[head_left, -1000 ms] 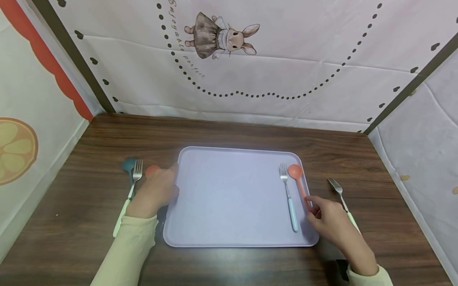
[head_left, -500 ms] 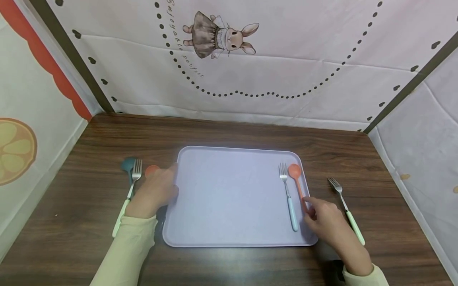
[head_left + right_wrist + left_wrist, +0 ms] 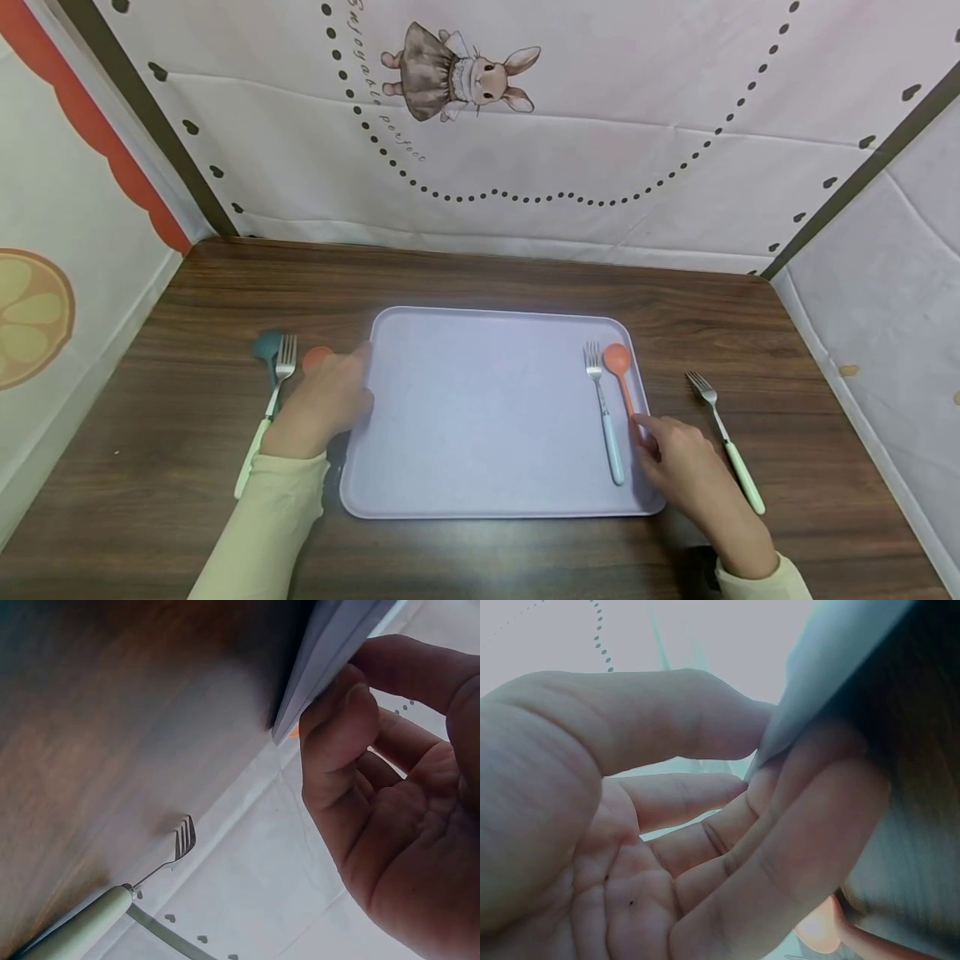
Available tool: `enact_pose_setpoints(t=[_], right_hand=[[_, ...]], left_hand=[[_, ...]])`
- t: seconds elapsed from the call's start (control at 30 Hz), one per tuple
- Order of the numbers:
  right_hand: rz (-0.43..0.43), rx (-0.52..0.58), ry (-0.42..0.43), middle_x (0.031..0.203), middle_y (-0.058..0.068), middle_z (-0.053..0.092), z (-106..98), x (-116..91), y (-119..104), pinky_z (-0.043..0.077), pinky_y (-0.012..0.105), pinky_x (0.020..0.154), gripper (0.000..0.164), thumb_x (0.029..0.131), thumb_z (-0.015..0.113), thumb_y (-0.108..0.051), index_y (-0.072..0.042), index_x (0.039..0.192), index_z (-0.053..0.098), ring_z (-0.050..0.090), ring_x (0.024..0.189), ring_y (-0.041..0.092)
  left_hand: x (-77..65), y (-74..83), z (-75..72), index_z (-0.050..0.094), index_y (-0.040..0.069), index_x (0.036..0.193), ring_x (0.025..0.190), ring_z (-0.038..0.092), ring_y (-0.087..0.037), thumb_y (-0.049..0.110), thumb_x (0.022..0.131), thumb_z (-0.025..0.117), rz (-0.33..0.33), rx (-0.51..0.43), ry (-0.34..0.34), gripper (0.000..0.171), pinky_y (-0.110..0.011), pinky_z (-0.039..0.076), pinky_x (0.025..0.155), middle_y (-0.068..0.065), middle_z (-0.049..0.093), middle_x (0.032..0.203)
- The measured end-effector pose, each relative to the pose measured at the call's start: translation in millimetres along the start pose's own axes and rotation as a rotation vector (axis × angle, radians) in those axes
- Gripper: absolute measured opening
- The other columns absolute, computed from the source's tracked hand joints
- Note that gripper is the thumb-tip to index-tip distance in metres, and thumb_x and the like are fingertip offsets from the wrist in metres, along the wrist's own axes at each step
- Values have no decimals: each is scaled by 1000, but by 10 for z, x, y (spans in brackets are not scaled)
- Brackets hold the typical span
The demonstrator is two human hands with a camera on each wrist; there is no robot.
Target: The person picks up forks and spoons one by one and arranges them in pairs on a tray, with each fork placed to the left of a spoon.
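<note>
My left hand (image 3: 322, 404) grips the left rim of a pale lilac tray (image 3: 480, 417), its thumb above the edge and fingers below in the left wrist view. At the tray's right side my right hand (image 3: 686, 462) pinches the handle of an orange spoon (image 3: 618, 360); the handle's end is hidden by the fingers. Beside this spoon a fork with a light blue handle (image 3: 612, 446) lies on the tray. Part of another orange thing (image 3: 317, 357), round and flat, shows behind my left hand.
Left of the tray, a green-handled fork (image 3: 255, 454) lies over a teal spoon (image 3: 267, 343). A second green-handled fork (image 3: 742, 475) rests right of my right hand. Printed cloth (image 3: 480, 175) closes off the wooden table (image 3: 465, 275) at the back and sides.
My right hand has shifted slightly left, closer around the spoon handle, uncovering the right fork's handle. The left hand keeps its hold on the tray.
</note>
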State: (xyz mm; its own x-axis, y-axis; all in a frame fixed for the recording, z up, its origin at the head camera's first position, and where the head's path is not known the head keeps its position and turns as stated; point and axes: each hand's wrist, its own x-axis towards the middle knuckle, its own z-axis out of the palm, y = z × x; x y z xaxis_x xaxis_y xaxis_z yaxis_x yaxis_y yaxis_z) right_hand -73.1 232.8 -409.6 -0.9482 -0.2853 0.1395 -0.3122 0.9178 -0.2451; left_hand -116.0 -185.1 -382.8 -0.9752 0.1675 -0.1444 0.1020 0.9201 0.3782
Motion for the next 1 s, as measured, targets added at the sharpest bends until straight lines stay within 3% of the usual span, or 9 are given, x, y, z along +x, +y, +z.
enact_pose_setpoints(t=[0.17,0.7,1.0], right_hand=[[20,1,-14,65,-1,49,3,-4,-10,40,32,47,33,71,69,-3,-1,103,66,43,56,12],[-55,45,125,65,0,54,-25,-21,73,44,33,48,33,70,71,-3,3,101,66,48,56,10],[30,44,55,66,-1,54,-95,-34,110,44,34,50,32,72,68,-3,0,104,65,48,59,11]], left_hand=[[1,-16,15,31,-13,134,60,47,-26,-1,71,51,-1,-11,0,67,-38,42,50,-14,53,70],[30,-53,52,34,-12,132,63,47,-28,1,71,52,5,7,14,66,-43,44,54,-15,53,70],[30,-44,42,31,-12,135,64,47,-28,1,72,51,-17,0,-4,68,-42,45,54,-15,53,70]])
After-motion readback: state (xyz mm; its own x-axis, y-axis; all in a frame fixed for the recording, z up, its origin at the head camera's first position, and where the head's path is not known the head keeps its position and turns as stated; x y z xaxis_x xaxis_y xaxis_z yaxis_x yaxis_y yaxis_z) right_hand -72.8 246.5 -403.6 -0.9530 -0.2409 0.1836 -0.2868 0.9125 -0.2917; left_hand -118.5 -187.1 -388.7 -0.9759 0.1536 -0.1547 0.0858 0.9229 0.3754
